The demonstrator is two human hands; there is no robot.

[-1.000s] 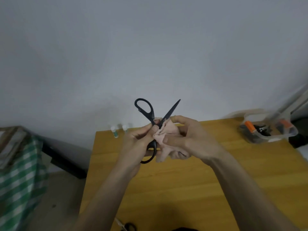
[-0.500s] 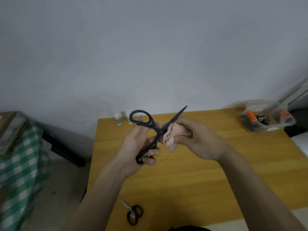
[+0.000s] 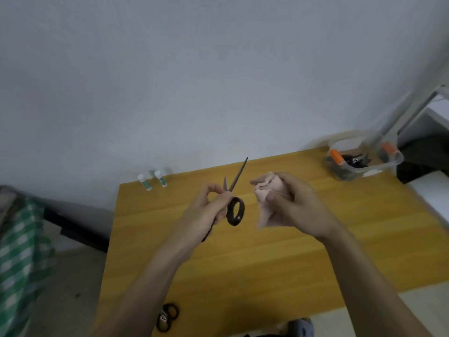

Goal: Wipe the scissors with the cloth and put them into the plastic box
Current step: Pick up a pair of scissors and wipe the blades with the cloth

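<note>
My left hand (image 3: 210,207) grips black scissors (image 3: 235,190) by the handles above the wooden table (image 3: 243,259). Their blades stand slightly apart and point up and away. My right hand (image 3: 295,207) holds a bunched pale pink cloth (image 3: 268,190) just right of the scissors, with a small gap between cloth and blades. The clear plastic box (image 3: 362,159) with orange clips stands at the table's far right corner and holds dark items.
A second pair of black scissors (image 3: 168,316) lies near the table's front edge. Two small white-and-green tubes (image 3: 153,181) stand at the far left edge by the wall. A green checked cloth (image 3: 17,259) lies left of the table.
The cloth has come off the blades and moved right. My left hand has turned the scissors so a handle loop faces down, and the blades have nearly come together. The view has tilted downward.
</note>
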